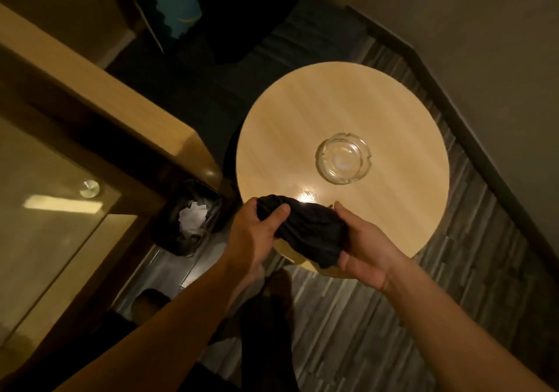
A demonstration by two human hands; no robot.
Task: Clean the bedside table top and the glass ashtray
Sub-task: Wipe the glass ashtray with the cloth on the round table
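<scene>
Left hand (260, 228) and right hand (360, 246) are both gripping a bunched black cloth (308, 228) over the near edge of the round light-wood table top (332, 107), likely gathering a wiping pad. Clear glass ashtray (342, 157) is sitting near centre, untouched.

Hotel-like bedroom: round bedside table (341, 113), ashtray (342, 158)

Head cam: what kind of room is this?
Probably a hotel or guest bedroom. A small round wooden table holds only a glass ashtray; beside it stand a lined waste bin with crumpled paper and built-in wood furniture, over striped carpet. Both hands hold a dark cloth.
</scene>
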